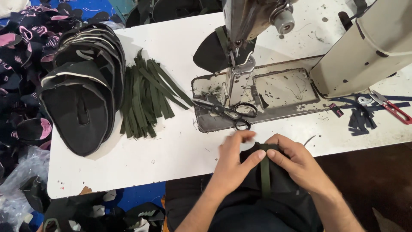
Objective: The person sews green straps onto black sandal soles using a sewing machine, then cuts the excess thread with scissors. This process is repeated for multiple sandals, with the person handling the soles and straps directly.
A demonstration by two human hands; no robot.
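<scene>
Both my hands meet at the near edge of the white table. My left hand and my right hand pinch a black fabric piece with a dark green strap running down its middle. The thumbs press the strap's top end against the piece. A sewing machine post and needle stand just beyond my hands, with another black piece lying under the foot.
Black-handled scissors lie on the machine's metal plate. A bundle of green straps and a stack of black cut pieces sit at left. Red-handled thread snips and fabric scraps lie at right.
</scene>
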